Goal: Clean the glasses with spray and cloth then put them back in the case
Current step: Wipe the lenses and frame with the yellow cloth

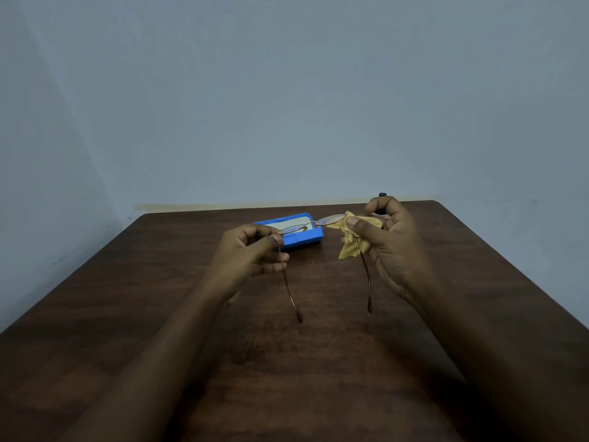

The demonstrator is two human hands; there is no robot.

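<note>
Thin brown-framed glasses (310,223) hang in the air above the table, temples unfolded toward me. My left hand (247,253) pinches the left end of the frame near its hinge. A yellow cloth (352,242) is wrapped over the right lens, and my right hand (392,247) pinches it there between thumb and fingers. The blue case (302,242) lies open on the table just behind the glasses. A small dark cap (382,194), maybe the spray bottle's top, shows above my right hand; the rest is hidden.
The dark wooden table (287,362) stands against a pale wall (287,106). Its far edge runs just behind the case, and its side edges slant toward me.
</note>
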